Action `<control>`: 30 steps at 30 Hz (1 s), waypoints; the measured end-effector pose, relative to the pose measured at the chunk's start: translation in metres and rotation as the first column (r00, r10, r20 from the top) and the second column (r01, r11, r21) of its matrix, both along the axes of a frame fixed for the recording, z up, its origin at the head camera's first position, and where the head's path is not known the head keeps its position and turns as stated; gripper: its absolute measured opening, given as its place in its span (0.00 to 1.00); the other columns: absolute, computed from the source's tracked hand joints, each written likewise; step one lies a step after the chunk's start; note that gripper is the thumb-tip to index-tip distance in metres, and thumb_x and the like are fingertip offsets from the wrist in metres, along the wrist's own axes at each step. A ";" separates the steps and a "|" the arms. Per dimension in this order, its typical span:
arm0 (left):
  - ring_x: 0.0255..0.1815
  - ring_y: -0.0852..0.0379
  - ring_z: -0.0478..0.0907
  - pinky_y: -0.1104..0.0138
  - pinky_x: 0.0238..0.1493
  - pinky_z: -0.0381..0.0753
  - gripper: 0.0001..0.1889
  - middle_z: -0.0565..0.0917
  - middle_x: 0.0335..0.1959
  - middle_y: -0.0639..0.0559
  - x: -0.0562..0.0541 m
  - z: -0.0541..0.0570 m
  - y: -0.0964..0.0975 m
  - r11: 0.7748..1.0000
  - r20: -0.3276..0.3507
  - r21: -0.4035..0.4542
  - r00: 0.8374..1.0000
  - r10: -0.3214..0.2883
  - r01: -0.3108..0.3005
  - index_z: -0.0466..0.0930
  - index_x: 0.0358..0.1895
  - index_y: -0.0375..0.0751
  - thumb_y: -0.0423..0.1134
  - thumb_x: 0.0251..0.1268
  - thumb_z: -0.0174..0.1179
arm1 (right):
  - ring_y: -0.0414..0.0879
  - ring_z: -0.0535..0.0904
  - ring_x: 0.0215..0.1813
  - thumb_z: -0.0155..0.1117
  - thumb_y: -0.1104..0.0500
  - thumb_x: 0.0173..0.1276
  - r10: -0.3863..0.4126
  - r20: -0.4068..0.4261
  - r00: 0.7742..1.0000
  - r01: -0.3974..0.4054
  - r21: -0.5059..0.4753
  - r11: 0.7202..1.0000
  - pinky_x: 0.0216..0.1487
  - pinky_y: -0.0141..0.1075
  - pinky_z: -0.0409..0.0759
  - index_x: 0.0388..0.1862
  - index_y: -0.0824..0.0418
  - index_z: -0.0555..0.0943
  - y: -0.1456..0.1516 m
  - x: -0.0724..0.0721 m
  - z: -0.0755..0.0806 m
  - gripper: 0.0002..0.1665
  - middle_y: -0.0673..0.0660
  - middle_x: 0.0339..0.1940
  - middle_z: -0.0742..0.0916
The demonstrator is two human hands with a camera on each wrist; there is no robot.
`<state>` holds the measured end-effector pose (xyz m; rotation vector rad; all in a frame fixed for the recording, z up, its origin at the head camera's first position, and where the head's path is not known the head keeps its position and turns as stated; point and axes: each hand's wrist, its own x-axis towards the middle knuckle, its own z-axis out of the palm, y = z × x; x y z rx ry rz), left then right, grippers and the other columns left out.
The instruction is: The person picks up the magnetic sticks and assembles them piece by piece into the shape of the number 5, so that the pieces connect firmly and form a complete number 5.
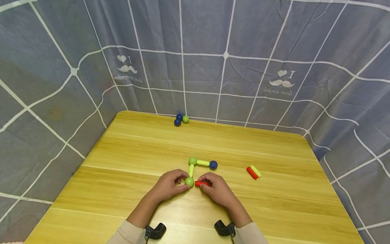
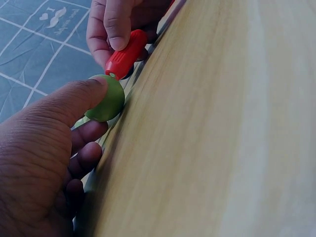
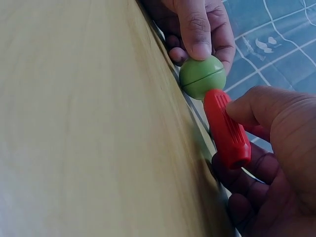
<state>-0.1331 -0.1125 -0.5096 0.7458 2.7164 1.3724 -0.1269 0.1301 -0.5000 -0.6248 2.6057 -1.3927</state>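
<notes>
My left hand (image 1: pixel 171 184) pinches a green ball (image 1: pixel 189 182) between thumb and fingers at the near end of a joined piece. From that ball a yellow-green rod (image 1: pixel 191 170) runs back to a second green ball (image 1: pixel 192 161). Another yellow-green rod (image 1: pixel 203 163) leads right from there to a blue ball (image 1: pixel 213 165). My right hand (image 1: pixel 215 188) holds a ribbed red rod (image 3: pixel 227 128) between thumb and fingers. One end of the red rod points at the near green ball, close beside it in both wrist views.
To the right on the wooden table (image 1: pixel 283 189) lie a loose red rod (image 1: pixel 252 173) and a yellow-green rod (image 1: pixel 256 171), side by side. Two blue balls (image 1: pixel 177 122) and a green ball (image 1: pixel 186 119) sit at the back edge. A grey checked curtain (image 1: pixel 201 71) hangs behind.
</notes>
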 end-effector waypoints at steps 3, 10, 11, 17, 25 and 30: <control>0.30 0.63 0.72 0.68 0.32 0.73 0.13 0.77 0.28 0.59 0.000 0.000 0.000 1.000 0.005 0.001 1.000 0.001 -0.001 0.83 0.43 0.54 0.46 0.57 0.74 | 0.41 0.76 0.43 0.65 0.65 0.67 -0.003 0.003 1.000 0.003 -0.008 1.000 0.48 0.36 0.75 0.43 0.53 0.84 -0.001 0.000 0.000 0.09 0.42 0.40 0.83; 0.30 0.63 0.72 0.68 0.33 0.73 0.13 0.77 0.28 0.59 0.000 0.001 0.000 1.000 0.013 -0.004 1.000 0.004 -0.004 0.83 0.43 0.54 0.47 0.57 0.73 | 0.41 0.76 0.42 0.65 0.65 0.66 -0.011 0.002 1.000 0.011 -0.013 1.000 0.47 0.36 0.75 0.43 0.53 0.84 -0.002 0.000 0.001 0.09 0.42 0.39 0.83; 0.30 0.64 0.72 0.68 0.33 0.73 0.13 0.77 0.28 0.59 0.000 0.000 0.000 1.000 0.012 -0.004 1.000 0.005 -0.005 0.83 0.43 0.54 0.47 0.57 0.73 | 0.41 0.76 0.42 0.65 0.65 0.66 -0.011 0.000 1.000 0.011 -0.012 1.000 0.47 0.36 0.75 0.43 0.53 0.84 -0.002 0.000 0.000 0.09 0.42 0.39 0.83; 0.31 0.63 0.72 0.68 0.33 0.73 0.13 0.77 0.29 0.59 0.000 0.001 0.000 1.000 0.013 -0.003 1.000 0.003 -0.003 0.83 0.44 0.54 0.47 0.57 0.73 | 0.41 0.76 0.41 0.66 0.64 0.67 -0.014 -0.011 1.000 0.014 -0.002 1.000 0.45 0.36 0.75 0.42 0.52 0.84 -0.002 0.000 -0.001 0.08 0.42 0.39 0.83; 0.30 0.63 0.72 0.68 0.33 0.73 0.13 0.77 0.28 0.59 0.000 0.002 0.001 1.000 -0.011 -0.014 1.000 0.011 -0.011 0.83 0.42 0.54 0.45 0.55 0.74 | 0.40 0.75 0.41 0.67 0.64 0.66 -0.025 -0.024 0.999 0.025 0.009 1.000 0.45 0.35 0.75 0.41 0.52 0.84 -0.002 -0.001 -0.002 0.08 0.42 0.39 0.84; 0.30 0.62 0.72 0.68 0.33 0.72 0.12 0.77 0.28 0.59 0.000 0.002 0.001 1.000 -0.018 -0.011 1.000 0.009 -0.010 0.83 0.42 0.54 0.45 0.55 0.74 | 0.41 0.75 0.39 0.67 0.64 0.65 -0.033 -0.038 0.999 0.033 -0.008 0.999 0.43 0.35 0.75 0.42 0.54 0.84 0.000 -0.001 -0.002 0.08 0.43 0.37 0.83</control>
